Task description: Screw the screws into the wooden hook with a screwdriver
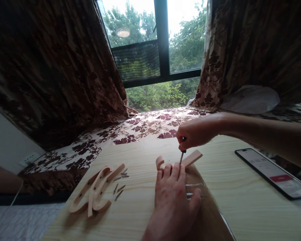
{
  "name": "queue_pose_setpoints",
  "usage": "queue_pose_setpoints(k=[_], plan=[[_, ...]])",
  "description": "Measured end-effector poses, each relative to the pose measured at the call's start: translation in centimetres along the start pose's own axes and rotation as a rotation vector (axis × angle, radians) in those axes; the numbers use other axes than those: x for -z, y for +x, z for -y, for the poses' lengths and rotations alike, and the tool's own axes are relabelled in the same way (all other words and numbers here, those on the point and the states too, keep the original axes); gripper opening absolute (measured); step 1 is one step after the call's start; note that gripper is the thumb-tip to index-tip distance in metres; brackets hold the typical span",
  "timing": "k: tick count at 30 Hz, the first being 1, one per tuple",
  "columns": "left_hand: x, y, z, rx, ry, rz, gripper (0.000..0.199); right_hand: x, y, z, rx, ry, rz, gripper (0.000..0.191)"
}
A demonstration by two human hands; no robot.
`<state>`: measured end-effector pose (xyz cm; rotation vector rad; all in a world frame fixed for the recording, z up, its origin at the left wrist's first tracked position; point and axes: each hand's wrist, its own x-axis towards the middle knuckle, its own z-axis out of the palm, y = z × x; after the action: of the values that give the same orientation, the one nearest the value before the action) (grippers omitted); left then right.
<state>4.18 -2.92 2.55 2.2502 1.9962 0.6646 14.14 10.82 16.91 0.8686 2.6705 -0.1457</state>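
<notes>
My right hand [198, 131] is closed around the handle of a screwdriver [182, 157], most of which the fingers hide. Its shaft points down to a curved wooden hook [194, 157]. Fingers of my left hand [172, 197] lie over the hook's middle and hold it down, with the thumb apart to the right. The curled end and the straight end of the hook stick out on either side of the fingers. Where the screwdriver tip meets the hook is hidden. Under my left hand is a brown, shiny-looking piece [207, 207], partly covered.
Several similar wooden hooks [96, 192] with dark holes lie at the left of the light wooden tabletop [137, 154]. Beside them are several loose screws [119, 189]. A phone [271, 174] with a timer on its screen lies at the right. Behind the table is a flowered cloth [145, 125].
</notes>
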Motion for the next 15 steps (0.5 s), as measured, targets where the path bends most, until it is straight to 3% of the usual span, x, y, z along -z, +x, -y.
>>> queue_pose_setpoints(k=[9, 15], plan=[[-0.18, 0.20, 0.06, -0.007, 0.018, -0.004, 0.059, 0.45, -0.52, 0.52, 0.125, 0.051, -0.011, 0.025], [0.04, -0.01, -0.08, 0.003, 0.001, 0.009, 0.059, -0.24, 0.08, 0.25, 0.042, 0.037, -0.061, 0.024]])
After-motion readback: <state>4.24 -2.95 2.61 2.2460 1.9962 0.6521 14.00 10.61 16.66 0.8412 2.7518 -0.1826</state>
